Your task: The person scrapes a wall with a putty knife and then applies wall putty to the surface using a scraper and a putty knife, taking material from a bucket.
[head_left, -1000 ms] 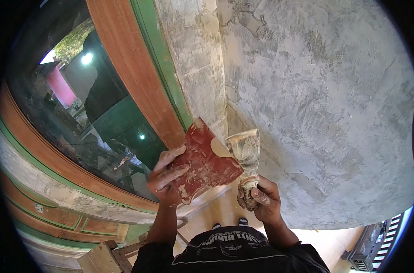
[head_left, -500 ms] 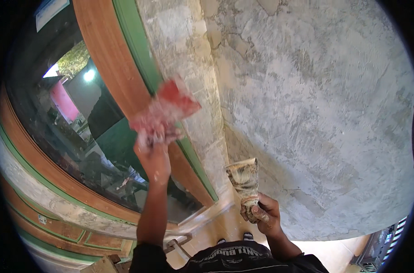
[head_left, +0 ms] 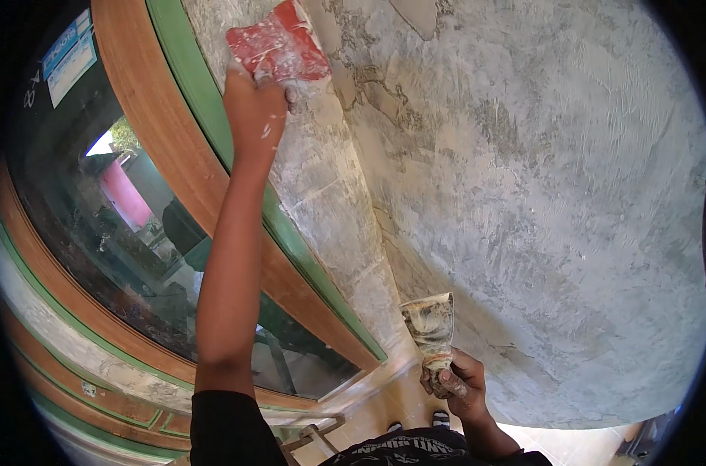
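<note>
My left hand [head_left: 258, 109] grips a red plastic scraper [head_left: 279, 45] smeared with white paste. Its blade lies against the narrow strip of wall [head_left: 322, 202] between the green window trim and the corner, high up. Lower down, my right hand [head_left: 455, 382] is closed around the handle of a putty knife [head_left: 430, 322]. The knife's wide metal blade points upward and is coated with dried, pale and dark filler. It is held near the foot of the corner; whether it touches the wall I cannot tell.
A large grey, patchily skimmed wall [head_left: 523, 194] fills the right. On the left stands a window [head_left: 135, 256] with dark glass, a brown wooden frame [head_left: 163, 101] and green trim [head_left: 183, 78]. Below, a wooden piece [head_left: 314, 441] stands by my feet on the tiled floor [head_left: 376, 404].
My left hand has swung upward with the red scraper, from over the window frame onto the narrow wall strip. My right hand and the putty knife sit slightly lower and further right in view.
</note>
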A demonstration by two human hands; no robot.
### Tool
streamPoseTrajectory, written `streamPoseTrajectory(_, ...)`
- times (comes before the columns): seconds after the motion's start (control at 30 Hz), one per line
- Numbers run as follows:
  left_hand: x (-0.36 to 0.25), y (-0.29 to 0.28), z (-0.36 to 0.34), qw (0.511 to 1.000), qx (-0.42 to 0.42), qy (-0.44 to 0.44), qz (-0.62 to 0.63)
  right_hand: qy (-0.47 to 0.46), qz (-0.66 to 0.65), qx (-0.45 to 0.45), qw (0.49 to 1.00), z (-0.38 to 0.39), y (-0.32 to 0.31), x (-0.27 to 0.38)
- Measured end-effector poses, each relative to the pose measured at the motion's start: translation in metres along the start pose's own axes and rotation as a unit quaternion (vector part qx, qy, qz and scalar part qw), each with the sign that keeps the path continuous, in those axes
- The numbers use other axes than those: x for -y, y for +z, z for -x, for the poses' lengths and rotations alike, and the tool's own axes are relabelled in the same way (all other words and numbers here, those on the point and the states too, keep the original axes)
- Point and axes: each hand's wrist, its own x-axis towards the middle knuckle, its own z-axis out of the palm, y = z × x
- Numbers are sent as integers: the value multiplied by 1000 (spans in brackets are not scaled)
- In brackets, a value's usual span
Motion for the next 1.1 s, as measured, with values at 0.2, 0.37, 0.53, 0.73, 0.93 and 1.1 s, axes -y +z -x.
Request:
streamPoseTrajectory(0.2, -16, 7, 1, 983, -33, 26, -181, -14, 12, -9, 1000, -3, -3, 5)
streamPoseTrajectory(0.37, -22, -20, -2, 962, -10, -30, -271, -24, 17, -17, 999, -3, -2, 10)
streamPoseTrajectory(0.53, -25, -28, 10, 979, -45, 1, -199, -25, -6, -34, 999, 0, -3, 14)
streamPoseTrajectory(0.73, -23, 4, 16, 944, 65, -51, -318, -9, -4, 2, 1000, 2, -4, 8)
streamPoseTrajectory(0.93, -25, -22, 12, 912, 73, -81, -395, -5, -3, -12, 1000, 5, -1, 11)
streamPoseTrajectory(1.1, -28, -34, 26, 935, 35, -59, -349, -34, -11, 1, 999, 7, -2, 12)
